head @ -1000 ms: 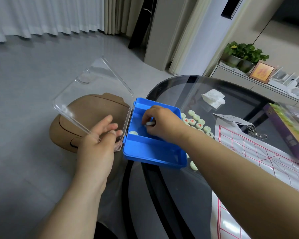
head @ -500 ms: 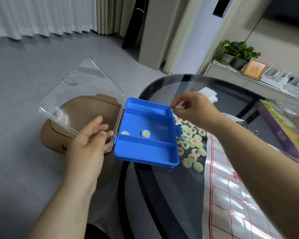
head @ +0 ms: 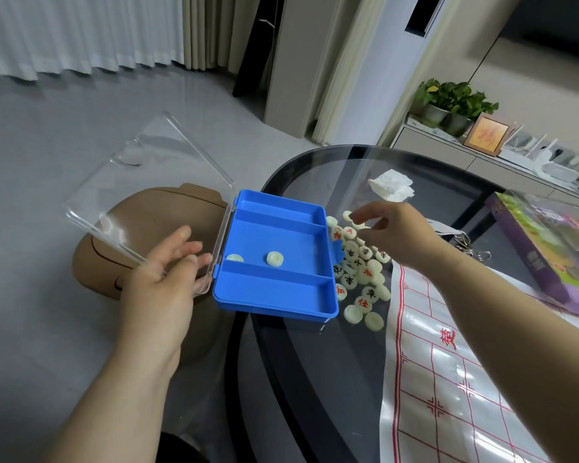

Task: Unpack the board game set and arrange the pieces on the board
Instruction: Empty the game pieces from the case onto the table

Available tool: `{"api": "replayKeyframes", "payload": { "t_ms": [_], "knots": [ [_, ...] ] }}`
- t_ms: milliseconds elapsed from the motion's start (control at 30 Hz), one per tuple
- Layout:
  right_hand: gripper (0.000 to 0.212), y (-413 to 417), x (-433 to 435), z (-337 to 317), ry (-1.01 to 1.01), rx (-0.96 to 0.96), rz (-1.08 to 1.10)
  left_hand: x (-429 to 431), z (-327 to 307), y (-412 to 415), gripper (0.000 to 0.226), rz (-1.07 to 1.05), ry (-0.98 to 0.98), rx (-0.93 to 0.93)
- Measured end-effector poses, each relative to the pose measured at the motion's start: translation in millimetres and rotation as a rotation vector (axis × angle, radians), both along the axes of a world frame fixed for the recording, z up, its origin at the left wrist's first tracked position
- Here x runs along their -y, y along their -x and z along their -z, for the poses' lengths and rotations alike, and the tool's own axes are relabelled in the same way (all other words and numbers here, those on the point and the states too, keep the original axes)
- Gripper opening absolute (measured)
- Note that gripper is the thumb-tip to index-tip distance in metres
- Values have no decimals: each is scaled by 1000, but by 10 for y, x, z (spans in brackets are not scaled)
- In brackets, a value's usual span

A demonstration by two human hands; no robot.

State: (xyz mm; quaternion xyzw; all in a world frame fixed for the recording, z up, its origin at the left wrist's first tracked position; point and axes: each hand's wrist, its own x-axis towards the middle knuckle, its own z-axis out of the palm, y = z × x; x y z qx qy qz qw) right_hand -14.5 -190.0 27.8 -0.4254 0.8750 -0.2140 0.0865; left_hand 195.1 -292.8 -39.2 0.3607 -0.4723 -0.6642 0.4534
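Note:
A blue box [head: 281,295] sits at the left edge of the glass table [head: 315,379] with its clear lid [head: 141,195] swung open to the left. Two pale round pieces [head: 274,259] lie in its middle compartment. My left hand [head: 161,282] holds the lid's near corner, fingers stretched along it. A pile of pale pieces [head: 358,272] with red and black characters lies just right of the box. My right hand [head: 391,232] hovers over the far side of the pile, fingers relaxed and holding nothing. The white board sheet [head: 448,379] with a red grid lies to the right.
A brown stool [head: 121,235] stands on the floor under the lid. On the table are a crumpled tissue [head: 391,188], a set of keys [head: 472,252] and a purple game box [head: 542,255]. A cabinet with plants [head: 455,98] lines the far wall.
My right hand lifted a piece out of the blue box, carried it right over the pile and let it go. My left hand stayed on the lid.

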Motion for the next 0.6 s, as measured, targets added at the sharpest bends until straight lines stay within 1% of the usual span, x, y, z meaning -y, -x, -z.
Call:
{"api": "replayKeyframes", "payload": {
  "t_ms": [67,133,233,300,367,433,500,600],
  "knots": [
    [23,-89,47,-48,32,-52,-60,0,7,4,39,3,-1,4],
    [21,-251,130,-101,8,-45,-180,1,9,4,38,1,-1,5],
    [22,-513,317,-81,-144,-86,-413,-3,-2,7,37,0,-7,-3],
    [26,-600,444,-14,-256,-140,-511,-16,-12,4,36,3,-8,-12],
    [30,-609,540,40,-325,-154,-531,-19,-16,0,35,1,-3,-5],
    [30,-605,600,70,-351,-110,-510,-10,-13,-3,34,-2,2,3],
    [25,-598,628,99,-325,-61,-469,-11,-19,0,35,-4,0,3],
    [20,-618,654,127,-251,-46,-454,-17,-22,-1,34,-5,-2,2]
  ]
}}
